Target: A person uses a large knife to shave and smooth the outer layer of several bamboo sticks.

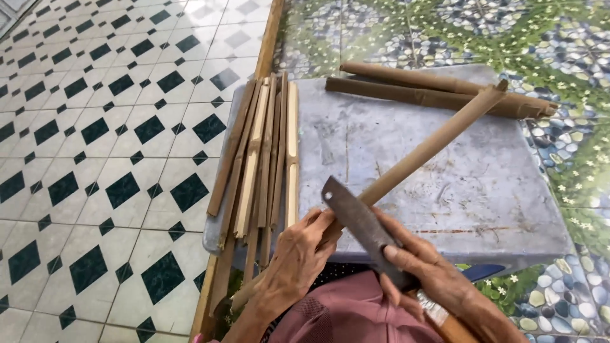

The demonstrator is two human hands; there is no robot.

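Observation:
My left hand point(293, 263) grips the near end of a long brown bamboo stick point(438, 141) that slants up to the right across a grey slab point(470, 184). My right hand point(427, 267) holds a flat dark metal knife point(359, 219) by its handle, and the blade rests against the stick close to my left fingers. The stick's far end lies over two more round bamboo pieces point(438, 89) at the slab's far edge.
A bundle of several split bamboo strips point(264, 152) lies along the slab's left side, partly overhanging it. Black-and-white tiled floor point(108, 146) spreads to the left, pebble-patterned tiles point(572, 159) to the right. My pink-clothed lap point(346, 314) is at the bottom.

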